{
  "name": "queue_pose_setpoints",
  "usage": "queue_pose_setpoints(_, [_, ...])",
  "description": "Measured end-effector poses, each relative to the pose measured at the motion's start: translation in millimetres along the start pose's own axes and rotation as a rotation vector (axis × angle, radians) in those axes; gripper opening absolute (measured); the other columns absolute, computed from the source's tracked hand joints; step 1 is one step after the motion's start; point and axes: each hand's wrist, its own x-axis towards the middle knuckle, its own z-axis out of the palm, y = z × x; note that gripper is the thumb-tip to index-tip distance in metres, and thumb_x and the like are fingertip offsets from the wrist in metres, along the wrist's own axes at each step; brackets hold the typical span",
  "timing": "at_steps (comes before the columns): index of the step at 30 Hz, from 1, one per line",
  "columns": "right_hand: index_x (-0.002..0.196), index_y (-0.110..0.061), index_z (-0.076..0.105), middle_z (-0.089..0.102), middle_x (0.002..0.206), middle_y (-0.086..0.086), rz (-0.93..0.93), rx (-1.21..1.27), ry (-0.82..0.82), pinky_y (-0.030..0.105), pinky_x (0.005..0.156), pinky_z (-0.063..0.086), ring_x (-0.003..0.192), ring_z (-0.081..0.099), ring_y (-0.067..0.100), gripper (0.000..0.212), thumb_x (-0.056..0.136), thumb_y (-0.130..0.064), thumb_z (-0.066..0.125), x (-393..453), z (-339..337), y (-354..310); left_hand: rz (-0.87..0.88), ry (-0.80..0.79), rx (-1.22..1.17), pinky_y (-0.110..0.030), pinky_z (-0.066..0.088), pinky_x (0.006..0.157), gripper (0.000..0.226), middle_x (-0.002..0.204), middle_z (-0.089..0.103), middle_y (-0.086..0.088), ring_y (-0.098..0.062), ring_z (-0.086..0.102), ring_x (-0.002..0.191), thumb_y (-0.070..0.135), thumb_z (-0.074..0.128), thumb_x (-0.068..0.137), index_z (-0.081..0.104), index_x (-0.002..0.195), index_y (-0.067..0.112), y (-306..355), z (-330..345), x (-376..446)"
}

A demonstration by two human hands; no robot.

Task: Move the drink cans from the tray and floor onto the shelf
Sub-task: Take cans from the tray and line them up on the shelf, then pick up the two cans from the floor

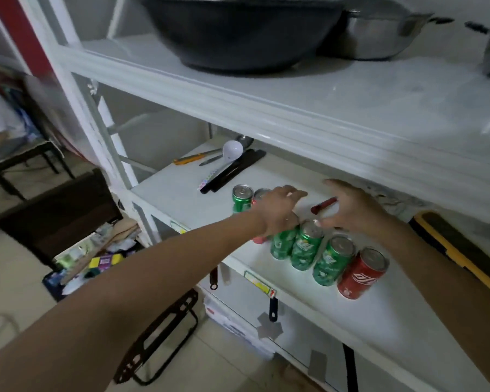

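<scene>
Mid-frame on the white shelf [181, 193]: green and red drink cans [333, 261] upright in a row. Left hand [277, 213] spread over them, right hand [354, 207] likewise, holding nothing.

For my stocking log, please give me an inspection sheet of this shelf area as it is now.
Surface: white middle shelf, lit, holding cans and tools.
Job's things: front row of three green drink cans and one red drink can; another green can behind, upright.
Clutter: white plastic spoon, black flat bars, red marker.
Grippers: left hand over the cans, grip hidden; right hand open above the row.
Cables: nothing seen.
Surroundings: black wok and steel pan on the upper shelf; box of papers on the floor.
</scene>
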Motion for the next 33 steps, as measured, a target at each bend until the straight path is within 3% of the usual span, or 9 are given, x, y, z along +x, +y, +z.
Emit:
queue_pose_setpoints(4, [0.14, -0.014, 0.038, 0.042, 0.147, 0.01, -0.172, -0.029, -0.027, 0.028, 0.103, 0.033, 0.131, 0.043, 0.025, 0.073, 0.077, -0.028, 0.072, 19.1, 47.2, -112.4, -0.137, 0.157, -0.068, -0.034, 0.031, 0.107, 0.054, 0.143, 0.039, -0.019, -0.032, 0.04, 0.129, 0.016, 0.051, 0.088, 0.036, 0.14, 0.008, -95.5, -14.0, -106.1])
queue_pose_setpoints(7, [0.136, -0.015, 0.043, 0.046, 0.144, 0.008, -0.323, -0.042, -0.113, 0.031, 0.102, 0.034, 0.129, 0.045, 0.025, 0.058, 0.083, -0.027, 0.064, 25.0, 107.2, -211.9, -0.385, 0.194, -0.08, -0.028, 0.023, 0.104, 0.054, 0.144, 0.037, -0.017, -0.03, 0.037, 0.131, 0.016, 0.05, 0.089, 0.035, 0.14, 0.01, -181.2, -21.3, -211.9])
queue_pose_setpoints(9, [0.135, -0.015, 0.043, 0.047, 0.143, 0.007, -0.429, -0.056, -0.208, 0.03, 0.1, 0.036, 0.129, 0.045, 0.025, 0.055, 0.085, -0.027, 0.061, 24.9, 157.5, -284.4, -0.595, 0.194, -0.111, -0.031, 0.025, 0.107, 0.055, 0.143, 0.039, -0.017, -0.03, 0.037, 0.131, 0.016, 0.053, 0.087, 0.037, 0.139, 0.011, -235.0, -17.7, -293.7])
queue_pose_setpoints(13, [0.129, -0.009, 0.05, 0.055, 0.134, 0.015, -0.584, -0.095, -0.438, 0.033, 0.095, 0.041, 0.122, 0.051, 0.03, 0.049, 0.084, -0.025, 0.062, 2.3, 272.0, -418.3, -1.06, 0.07, -0.201, -0.038, 0.031, 0.109, 0.06, 0.141, 0.037, -0.019, -0.034, 0.036, 0.13, 0.021, 0.056, 0.086, 0.033, 0.14, 0.01, -299.9, 24.8, -455.5])
queue_pose_setpoints(16, [0.131, -0.011, 0.048, 0.055, 0.133, 0.014, -0.647, -0.112, -0.62, 0.032, 0.09, 0.042, 0.12, 0.051, 0.03, 0.049, 0.085, -0.025, 0.06, -28.3, 352.0, -480.8, -1.294, -0.103, -0.317, -0.042, 0.031, 0.11, 0.065, 0.144, 0.033, -0.02, -0.036, 0.033, 0.132, 0.026, 0.057, 0.086, 0.028, 0.142, 0.011, -310.3, 79.8, -541.6])
queue_pose_setpoints(20, [0.131, -0.01, 0.047, 0.052, 0.137, 0.015, -0.72, -0.197, -0.866, 0.037, 0.1, 0.042, 0.125, 0.048, 0.03, 0.047, 0.086, -0.02, 0.058, -65.7, 466.0, -505.9, -1.463, -0.241, -0.468, -0.045, 0.033, 0.109, 0.066, 0.141, 0.036, -0.019, -0.035, 0.035, 0.13, 0.026, 0.058, 0.086, 0.027, 0.142, 0.01, -303.7, 180.1, -606.6])
queue_pose_setpoints(24, [0.134, -0.012, 0.042, 0.049, 0.137, 0.013, -0.776, -0.345, -1.004, 0.036, 0.098, 0.041, 0.124, 0.048, 0.03, 0.05, 0.086, -0.018, 0.056, -81.2, 601.8, -484.9, -1.651, -0.295, -0.648, -0.041, 0.035, 0.107, 0.062, 0.139, 0.038, -0.019, -0.035, 0.038, 0.127, 0.025, 0.055, 0.087, 0.028, 0.14, 0.009, -301.5, 319.4, -636.0])
queue_pose_setpoints(29, [0.128, -0.01, 0.043, 0.05, 0.134, 0.012, -0.771, -0.383, -0.969, 0.038, 0.099, 0.044, 0.124, 0.048, 0.029, 0.044, 0.086, -0.018, 0.055, -73.8, 786.3, -457.5, -1.848, -0.233, -0.823, -0.038, 0.036, 0.105, 0.059, 0.139, 0.036, -0.016, -0.032, 0.038, 0.126, 0.026, 0.052, 0.088, 0.027, 0.139, 0.01, -320.8, 508.7, -639.2])
queue_pose_setpoints(33, [0.127, -0.012, 0.043, 0.049, 0.128, 0.016, -0.64, -0.349, -0.906, 0.038, 0.093, 0.045, 0.119, 0.05, 0.033, 0.046, 0.085, -0.021, 0.057, -82.9, 929.4, -430.2, -1.904, -0.066, -0.963, -0.032, 0.028, 0.109, 0.073, 0.143, 0.032, -0.015, -0.031, 0.035, 0.13, 0.03, 0.057, 0.083, 0.019, 0.143, 0.01, -336.7, 643.9, -620.5])
